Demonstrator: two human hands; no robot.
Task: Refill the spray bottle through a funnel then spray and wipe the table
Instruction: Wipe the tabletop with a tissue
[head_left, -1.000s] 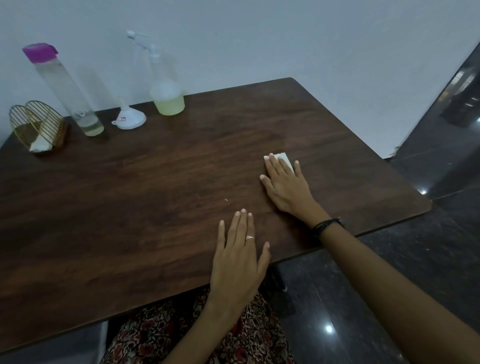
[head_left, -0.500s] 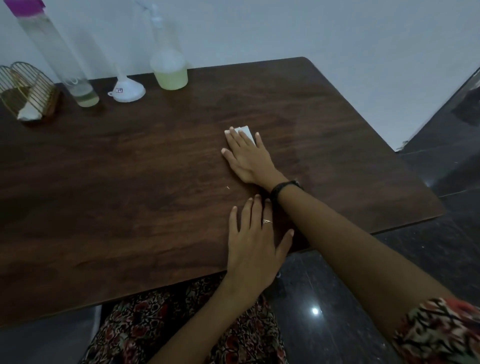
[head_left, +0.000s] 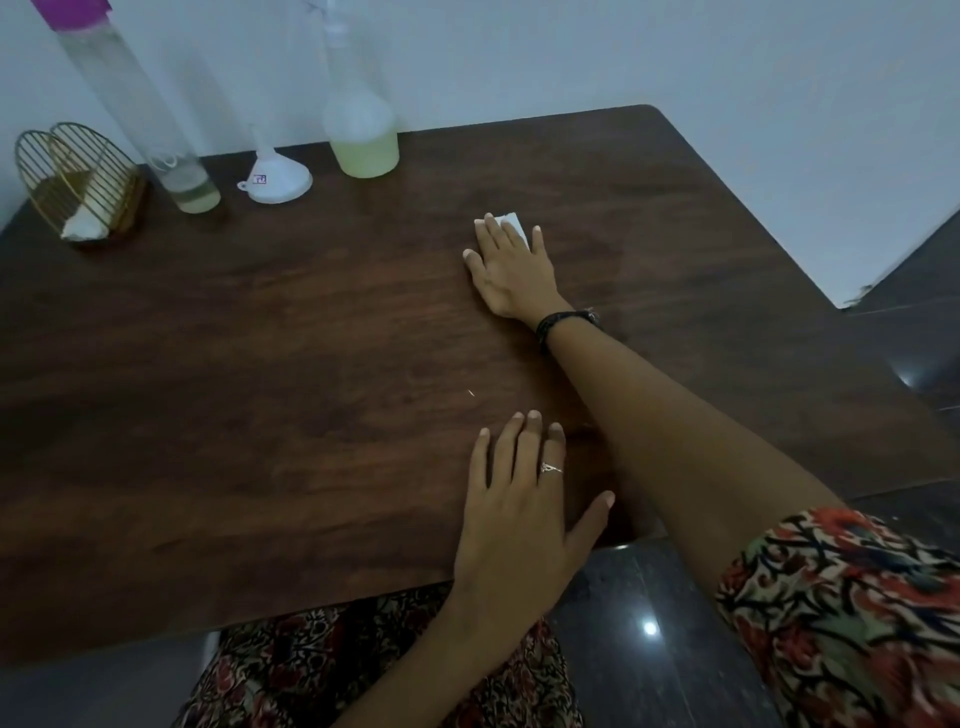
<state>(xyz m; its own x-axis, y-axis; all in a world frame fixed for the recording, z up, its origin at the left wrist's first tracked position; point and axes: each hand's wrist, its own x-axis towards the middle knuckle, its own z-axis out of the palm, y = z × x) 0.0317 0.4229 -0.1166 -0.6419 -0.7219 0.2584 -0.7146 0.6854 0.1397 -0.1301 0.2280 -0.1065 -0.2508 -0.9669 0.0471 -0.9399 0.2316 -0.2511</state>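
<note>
Slid leftward across table (head_left: 260, 415) since a second ago: right hand (head_left: 511, 270), flat, fingers straight, pressing white tissue (head_left: 511, 222) near table's middle.
Left hand (head_left: 519, 509) flat, relaxed, near front edge. Spray bottle (head_left: 363, 135), funnel (head_left: 275, 179), tall bottle (head_left: 156, 130), napkin holder (head_left: 78, 182) along back edge. Risks: wide stroke knocking funnel or tall bottle; thin tissue bunching, leaving streaks.

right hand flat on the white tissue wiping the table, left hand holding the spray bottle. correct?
Not quite. The left hand holds nothing; it rests flat on the table near its front edge. The spray bottle stands untouched at the back. The head view shows this. The right hand does press flat on the white tissue.
</note>
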